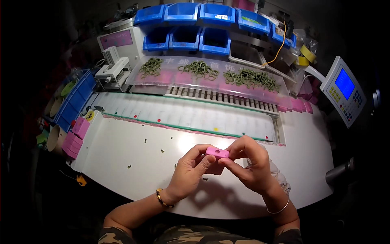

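Held up over the white worktable is a pink block, likely a rubber mould, with a small dark round hole in its near-upper face. My left hand pinches its left side between thumb and fingers. On the right side, the thumb and bent fingers of my right hand close on the same block. Part of the block shows below my fingers; the rest is hidden by them. Several tiny dark-green bits lie scattered on the tabletop, one of them just below the block.
Past my hands runs a white strip with a green edge, then a roller track. Green ring-like pieces lie heaped on a see-through tray. Blue bins stand behind, pink blocks at left, a keypad panel at right.
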Tool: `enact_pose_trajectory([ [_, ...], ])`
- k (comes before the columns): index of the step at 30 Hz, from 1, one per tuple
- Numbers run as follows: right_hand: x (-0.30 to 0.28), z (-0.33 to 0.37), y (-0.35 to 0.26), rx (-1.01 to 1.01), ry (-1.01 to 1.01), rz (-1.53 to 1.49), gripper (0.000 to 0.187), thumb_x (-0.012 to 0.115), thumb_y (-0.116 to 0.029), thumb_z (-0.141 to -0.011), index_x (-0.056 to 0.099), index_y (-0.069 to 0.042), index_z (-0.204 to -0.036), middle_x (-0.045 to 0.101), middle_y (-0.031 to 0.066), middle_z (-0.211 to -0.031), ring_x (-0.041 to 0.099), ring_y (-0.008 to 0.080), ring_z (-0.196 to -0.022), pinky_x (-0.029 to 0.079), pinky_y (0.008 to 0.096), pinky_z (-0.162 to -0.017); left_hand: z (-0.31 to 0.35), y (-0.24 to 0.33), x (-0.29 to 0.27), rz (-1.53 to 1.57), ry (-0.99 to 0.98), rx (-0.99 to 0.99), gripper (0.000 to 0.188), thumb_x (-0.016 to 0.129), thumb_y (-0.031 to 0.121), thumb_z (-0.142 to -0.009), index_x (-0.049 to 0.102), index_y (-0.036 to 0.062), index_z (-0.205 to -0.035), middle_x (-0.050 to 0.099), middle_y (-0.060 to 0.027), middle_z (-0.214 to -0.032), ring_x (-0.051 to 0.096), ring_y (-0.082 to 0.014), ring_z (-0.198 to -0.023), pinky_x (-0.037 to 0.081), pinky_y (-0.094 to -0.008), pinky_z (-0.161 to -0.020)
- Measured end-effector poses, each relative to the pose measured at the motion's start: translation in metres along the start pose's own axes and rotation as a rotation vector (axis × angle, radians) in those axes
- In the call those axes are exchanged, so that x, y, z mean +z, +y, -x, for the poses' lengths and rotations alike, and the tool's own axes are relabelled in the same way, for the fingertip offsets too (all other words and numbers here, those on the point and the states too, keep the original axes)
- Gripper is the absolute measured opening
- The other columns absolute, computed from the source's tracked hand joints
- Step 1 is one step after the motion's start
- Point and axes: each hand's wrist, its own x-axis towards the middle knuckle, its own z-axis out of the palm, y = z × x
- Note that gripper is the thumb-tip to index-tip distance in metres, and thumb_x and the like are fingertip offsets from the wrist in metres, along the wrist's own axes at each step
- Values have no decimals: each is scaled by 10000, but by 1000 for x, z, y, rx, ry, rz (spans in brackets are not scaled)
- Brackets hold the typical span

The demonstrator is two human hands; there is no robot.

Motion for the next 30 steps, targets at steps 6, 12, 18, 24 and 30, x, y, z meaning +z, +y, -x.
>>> enact_pose_trajectory([
  [6, 2, -3, 4, 130, 69, -122, 250, 729, -34, -815, 512, 1, -934, 591, 74, -834, 655, 134, -757, 566, 257, -666, -2, 4, 1, 22, 58, 32, 402, 596, 191, -961, 435, 10, -1281, 575, -112, -1143, 589, -158, -1053, 525, -327, -893],
  [12, 6, -9, 21, 310, 254, -291, 278, 710, -34, -834, 451, -23, -935, 561, 34, -847, 591, 85, -761, 542, 230, -668, -12, 0, -6, -763, 196, 511, 491, 785, 88, -747, 489, 38, -1135, 484, -118, -1140, 502, -199, -1079, 465, -340, -863],
  [18, -1, -7, 30, 536, 121, -479, 336, 695, -97, -862, 499, -12, -1121, 536, 99, -1136, 590, 170, -982, 521, 289, -804, -51, 2, -40, -949, 229, 381, 343, 734, 80, -731, 579, 49, -1036, 548, -52, -1040, 560, -162, -845, 451, -270, -712],
  [24, -75, 22, 62, 551, 117, -102, 457, 720, -147, -831, 506, -48, -1222, 546, 95, -1193, 545, 212, -1076, 496, 307, -837, -102, -2, -134, -1367, 510, 456, 282, 746, 136, -704, 618, 25, -929, 568, -122, -969, 558, -268, -923, 470, -361, -835],
  [30, -179, 93, 121, 805, 386, 307, 468, 746, -238, -787, 551, -72, -1179, 529, 116, -1203, 514, 267, -1107, 443, 372, -927, -117, 9, -161, -1419, 592, 453, 276, 782, 183, -706, 628, 40, -885, 588, -124, -935, 542, -312, -958, 443, -401, -869],
])
